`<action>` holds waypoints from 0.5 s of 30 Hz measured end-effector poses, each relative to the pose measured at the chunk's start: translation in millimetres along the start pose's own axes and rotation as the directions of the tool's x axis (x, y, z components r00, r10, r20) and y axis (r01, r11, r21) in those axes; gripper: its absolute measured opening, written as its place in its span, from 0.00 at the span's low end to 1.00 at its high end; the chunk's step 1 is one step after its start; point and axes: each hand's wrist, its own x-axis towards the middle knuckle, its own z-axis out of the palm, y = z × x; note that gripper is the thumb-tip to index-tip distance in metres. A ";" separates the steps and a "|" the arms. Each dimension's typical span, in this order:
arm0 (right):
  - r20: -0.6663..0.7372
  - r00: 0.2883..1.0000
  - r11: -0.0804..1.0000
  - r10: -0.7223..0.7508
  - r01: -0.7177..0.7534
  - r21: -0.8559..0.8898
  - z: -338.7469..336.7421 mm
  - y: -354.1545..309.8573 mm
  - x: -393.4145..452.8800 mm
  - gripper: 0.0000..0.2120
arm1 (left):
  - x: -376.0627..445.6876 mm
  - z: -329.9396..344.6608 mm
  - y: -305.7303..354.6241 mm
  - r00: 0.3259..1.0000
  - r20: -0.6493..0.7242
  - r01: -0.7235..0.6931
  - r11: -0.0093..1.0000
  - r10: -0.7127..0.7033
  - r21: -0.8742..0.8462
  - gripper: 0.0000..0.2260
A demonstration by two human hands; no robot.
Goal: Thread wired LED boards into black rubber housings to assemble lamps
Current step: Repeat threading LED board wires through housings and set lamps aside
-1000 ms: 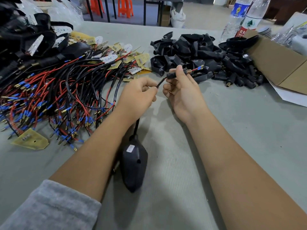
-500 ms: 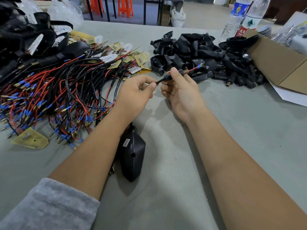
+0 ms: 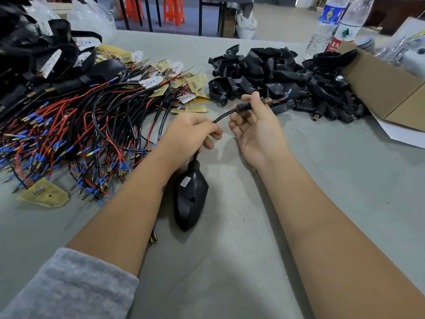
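From the head camera, a grey-green table (image 3: 322, 185) filled most of the view. At the centre the left hand (image 3: 190, 132) curled its fingers round a black cable (image 3: 224, 116), and the right hand (image 3: 255, 127) pinched the cable's thicker black end between thumb and forefinger, its other fingers loosely bent. Red and blue wires (image 3: 281, 99) stuck out past that pinch toward 2 o'clock. The cable ran down toward 6 o'clock into a black rubber housing (image 3: 189, 199) that lay flat on the table between the forearms, a small label on its top.

At 9 to 10 o'clock lay a spread of wired boards (image 3: 76, 134), red and black leads with blue-sleeved tips, one yellow board (image 3: 43, 195) apart at 8 o'clock. At 1 o'clock sat a heap of empty housings (image 3: 271, 74). A cardboard box (image 3: 391, 93) stood at 2 o'clock, with two plastic bottles (image 3: 338, 26) behind it. Beyond the table's far edge, at 12 o'clock, orange stools (image 3: 173, 10) stood on a grey floor among dark table legs.
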 end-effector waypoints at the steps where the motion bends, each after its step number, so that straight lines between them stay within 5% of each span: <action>1: -0.015 1.000 1.000 0.011 -0.011 0.021 -1.0 -0.3 0.5 0.10 | -0.6 -0.2 -0.2 1.000 0.017 -0.014 1.000 0.014 0.007 0.11; 9: 0.124 0.991 0.925 -0.052 0.095 -0.367 6.3 7.2 -3.6 0.08 | -2.7 -0.7 -3.0 0.990 0.104 -0.098 0.995 0.098 -0.007 0.11; 15: 0.089 0.996 0.981 -0.021 0.038 -0.189 4.2 3.7 -3.9 0.11 | -4.1 -1.1 4.6 0.994 0.105 -0.006 0.996 0.016 -0.093 0.16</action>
